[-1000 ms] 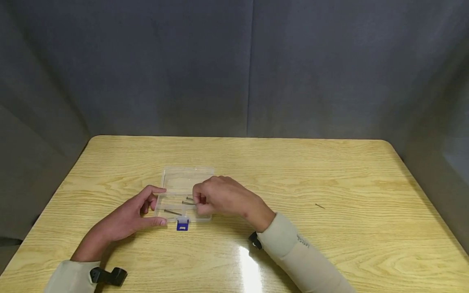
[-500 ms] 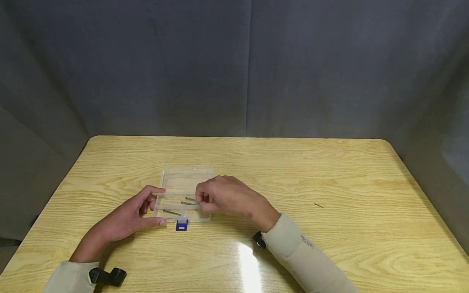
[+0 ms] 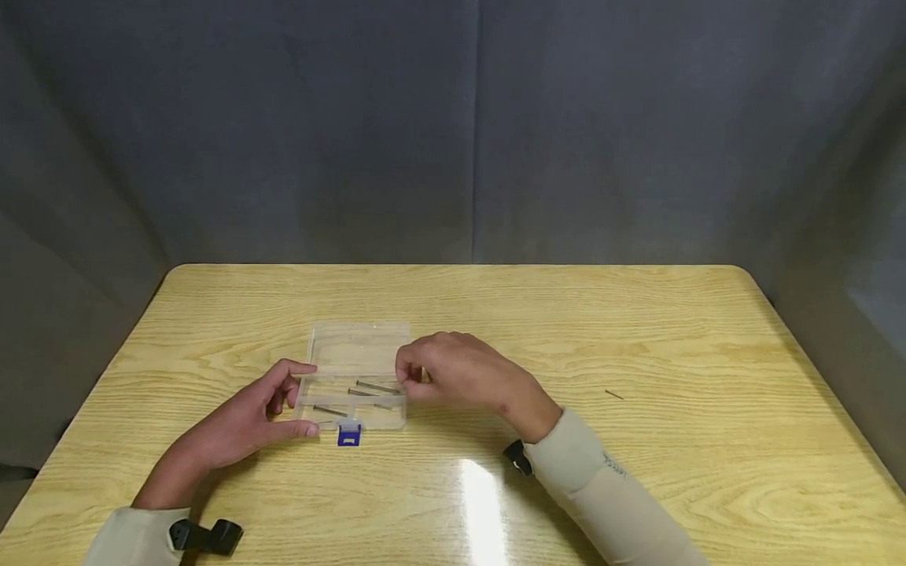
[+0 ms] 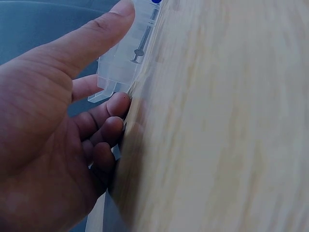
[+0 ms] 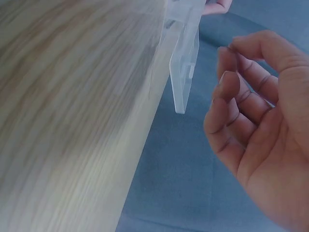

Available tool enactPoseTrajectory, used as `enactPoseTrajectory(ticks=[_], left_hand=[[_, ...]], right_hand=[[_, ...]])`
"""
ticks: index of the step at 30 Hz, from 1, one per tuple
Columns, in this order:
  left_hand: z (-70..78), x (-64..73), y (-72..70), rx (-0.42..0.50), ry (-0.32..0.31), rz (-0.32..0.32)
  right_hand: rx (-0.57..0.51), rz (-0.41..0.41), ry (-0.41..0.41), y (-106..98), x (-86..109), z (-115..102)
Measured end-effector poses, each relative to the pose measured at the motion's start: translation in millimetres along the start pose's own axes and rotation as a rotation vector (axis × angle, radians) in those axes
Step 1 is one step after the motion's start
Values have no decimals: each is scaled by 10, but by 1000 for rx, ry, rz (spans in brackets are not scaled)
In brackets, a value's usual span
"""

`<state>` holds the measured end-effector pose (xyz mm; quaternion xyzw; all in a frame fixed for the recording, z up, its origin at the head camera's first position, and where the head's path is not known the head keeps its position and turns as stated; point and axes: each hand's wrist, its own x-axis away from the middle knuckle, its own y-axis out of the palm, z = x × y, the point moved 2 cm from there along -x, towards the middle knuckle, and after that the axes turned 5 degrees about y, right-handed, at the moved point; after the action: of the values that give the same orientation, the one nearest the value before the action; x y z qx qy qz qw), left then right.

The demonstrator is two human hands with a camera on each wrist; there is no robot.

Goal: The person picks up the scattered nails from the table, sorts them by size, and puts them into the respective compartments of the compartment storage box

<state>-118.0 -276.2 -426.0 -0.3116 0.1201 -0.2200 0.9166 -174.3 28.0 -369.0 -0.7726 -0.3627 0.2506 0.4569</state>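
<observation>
A clear plastic compartment box [image 3: 396, 420] lies on the table, its lid [image 3: 359, 346] folded back and its blue latch [image 3: 349, 436] facing the front. My left hand [image 3: 241, 424] holds the box's left end, thumb at the front edge and index finger at the back. Two long nails [image 3: 378, 387] lie in the rear compartment. Another nail [image 3: 330, 411] is in the front-left one, and a small nail [image 3: 383, 406] sits to its right. Just beyond the box's right end is my right hand [image 3: 470, 373]; the right wrist view shows its fingers [image 5: 229, 113] loosely bent around nothing.
One loose nail [image 3: 614, 395] lies on the wooden table [image 3: 679, 487], well to the right of the box. A dark grey curtain [image 3: 354, 134] hangs behind the table and at both sides.
My right hand has drawn back to the right from over the box, uncovering the long nails and the small nail. My left hand has stayed on the box's left end.
</observation>
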Motion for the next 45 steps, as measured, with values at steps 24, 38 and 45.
enactPoseTrajectory(ticks=[24, 38, 45], left_hand=[[-29, -22, -20, 4, -17, -22], [-37, 1, -46, 11, -25, -12], [-59, 29, -41, 21, -19, -14]], right_hand=[[68, 60, 35, -178, 449, 201], [88, 66, 173, -248, 840, 419], [105, 83, 196, -273, 1005, 525]])
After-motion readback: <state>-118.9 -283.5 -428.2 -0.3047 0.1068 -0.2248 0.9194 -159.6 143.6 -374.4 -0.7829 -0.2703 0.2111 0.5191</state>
